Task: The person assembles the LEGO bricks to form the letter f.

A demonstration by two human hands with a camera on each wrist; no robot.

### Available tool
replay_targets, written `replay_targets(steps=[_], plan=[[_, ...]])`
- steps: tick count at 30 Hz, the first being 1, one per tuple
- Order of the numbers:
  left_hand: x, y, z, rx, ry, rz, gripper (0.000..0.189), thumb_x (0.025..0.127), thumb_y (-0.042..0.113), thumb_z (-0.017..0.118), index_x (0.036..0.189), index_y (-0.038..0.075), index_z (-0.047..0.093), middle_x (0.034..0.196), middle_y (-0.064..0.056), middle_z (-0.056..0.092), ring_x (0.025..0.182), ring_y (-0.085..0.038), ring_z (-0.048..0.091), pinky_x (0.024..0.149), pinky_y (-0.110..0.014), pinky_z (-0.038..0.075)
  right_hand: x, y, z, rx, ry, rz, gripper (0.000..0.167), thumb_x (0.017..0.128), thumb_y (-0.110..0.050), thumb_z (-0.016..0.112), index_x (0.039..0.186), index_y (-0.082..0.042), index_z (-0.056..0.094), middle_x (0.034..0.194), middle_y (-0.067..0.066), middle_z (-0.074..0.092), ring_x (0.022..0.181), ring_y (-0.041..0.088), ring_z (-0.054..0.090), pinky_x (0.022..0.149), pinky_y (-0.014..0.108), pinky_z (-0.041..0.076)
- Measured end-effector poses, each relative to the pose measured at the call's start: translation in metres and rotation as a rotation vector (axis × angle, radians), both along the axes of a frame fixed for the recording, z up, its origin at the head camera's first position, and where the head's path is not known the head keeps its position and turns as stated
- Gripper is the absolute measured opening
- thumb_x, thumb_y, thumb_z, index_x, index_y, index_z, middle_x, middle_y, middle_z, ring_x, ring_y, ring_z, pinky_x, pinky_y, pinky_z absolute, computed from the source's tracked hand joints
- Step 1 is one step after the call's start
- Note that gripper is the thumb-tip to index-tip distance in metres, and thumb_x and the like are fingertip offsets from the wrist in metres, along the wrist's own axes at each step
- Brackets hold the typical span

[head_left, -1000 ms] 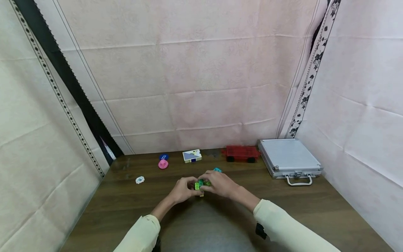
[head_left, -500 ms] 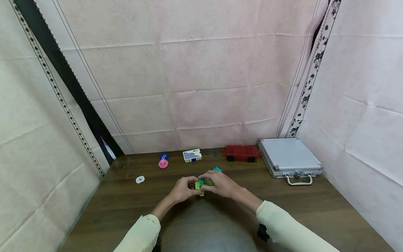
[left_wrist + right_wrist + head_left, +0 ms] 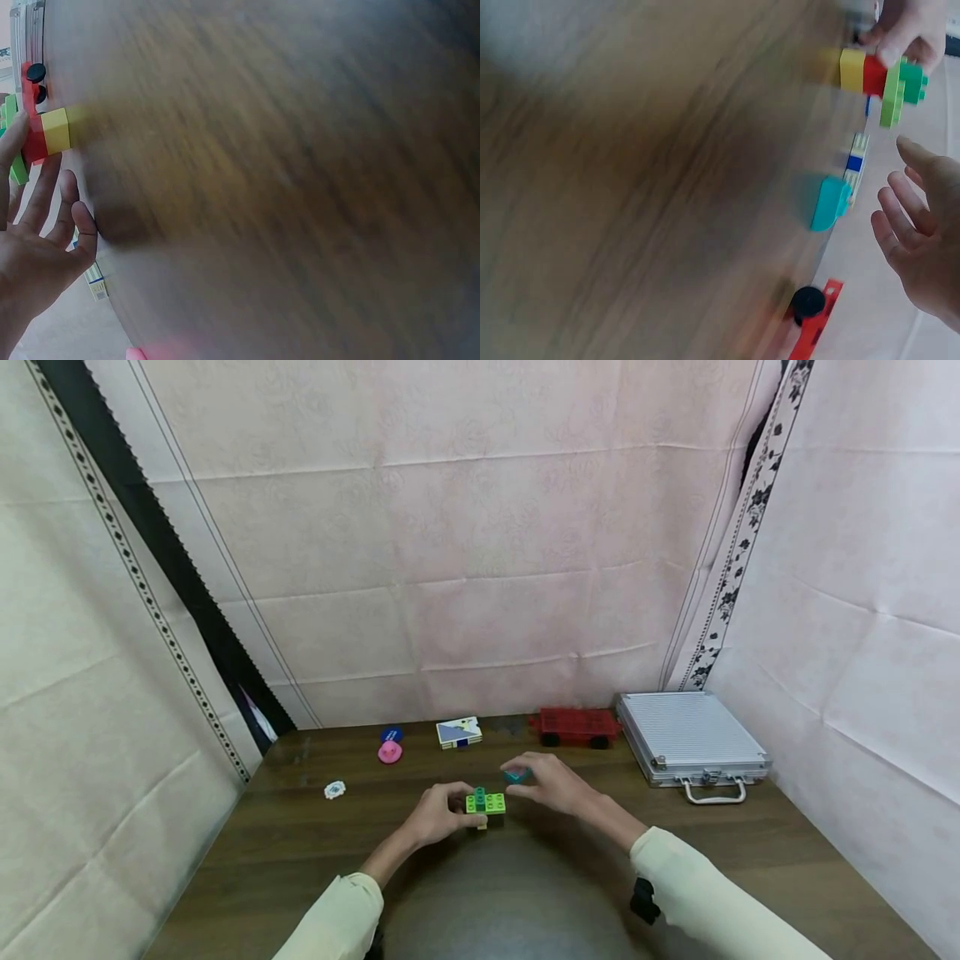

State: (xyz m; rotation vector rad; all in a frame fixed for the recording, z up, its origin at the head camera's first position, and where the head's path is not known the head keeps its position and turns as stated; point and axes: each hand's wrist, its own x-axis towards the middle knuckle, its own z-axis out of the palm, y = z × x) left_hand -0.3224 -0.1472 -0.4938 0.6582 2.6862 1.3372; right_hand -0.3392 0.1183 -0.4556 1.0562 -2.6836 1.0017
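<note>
L hand (image 3: 437, 812) pinches upright block stack (image 3: 491, 804), well in from desk's (image 3: 262, 860) back edge: yellow btm, then red, lime, dk green top. R hand (image 3: 555, 783) holds nothing, fingers apart, nr teal block (image 3: 829, 204), which sits closer to back edge. Red cart (image 3: 577, 725) along back edge; silver case (image 3: 690, 731) at back R corner.

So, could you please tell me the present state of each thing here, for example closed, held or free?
Stack: upright, pinched by the left hand
Left hand: gripping the stack
Teal block: loose, not gripped
Right hand: open, near the teal block
Case: closed, lying flat
Cart: on its wheels, untouched
White piece: loose, untouched
Pink piece: loose, untouched
</note>
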Motion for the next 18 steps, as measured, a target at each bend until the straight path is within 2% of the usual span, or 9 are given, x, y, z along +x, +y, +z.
replay_targets(steps=[7, 14, 18], plan=[[0.001, -0.002, 0.000, -0.006, -0.023, 0.019, 0.041, 0.088, 0.030, 0.086, 0.120, 0.008, 0.072, 0.104, -0.003, 0.069, 0.087, -0.018, 0.059, 0.072, -0.029, 0.051, -0.022, 0.013, -0.016, -0.065, 0.004, -0.018, 0.033, 0.094, -0.005, 0.077, 0.125, 0.002, 0.069, 0.119, 0.020, 0.070, 0.106, 0.038, 0.069, 0.088, 0.054, 0.056], [0.001, -0.002, 0.000, -0.006, -0.024, 0.011, 0.043, 0.088, 0.031, 0.086, 0.122, 0.009, 0.072, 0.104, -0.002, 0.069, 0.087, -0.017, 0.059, 0.071, -0.028, 0.051, -0.038, 0.019, -0.029, -0.068, -0.018, -0.101, 0.034, 0.092, -0.002, 0.078, 0.125, -0.003, 0.071, 0.122, 0.014, 0.071, 0.117, 0.034, 0.067, 0.095, 0.049, 0.055], [0.001, 0.000, 0.000, -0.003, -0.023, 0.005, 0.040, 0.088, 0.030, 0.086, 0.120, 0.009, 0.072, 0.103, -0.002, 0.069, 0.087, -0.017, 0.059, 0.070, -0.028, 0.052, -0.043, 0.017, -0.032, -0.076, -0.056, -0.106, 0.037, 0.092, 0.001, 0.076, 0.129, 0.000, 0.069, 0.127, 0.017, 0.070, 0.122, 0.036, 0.065, 0.098, 0.050, 0.053]])
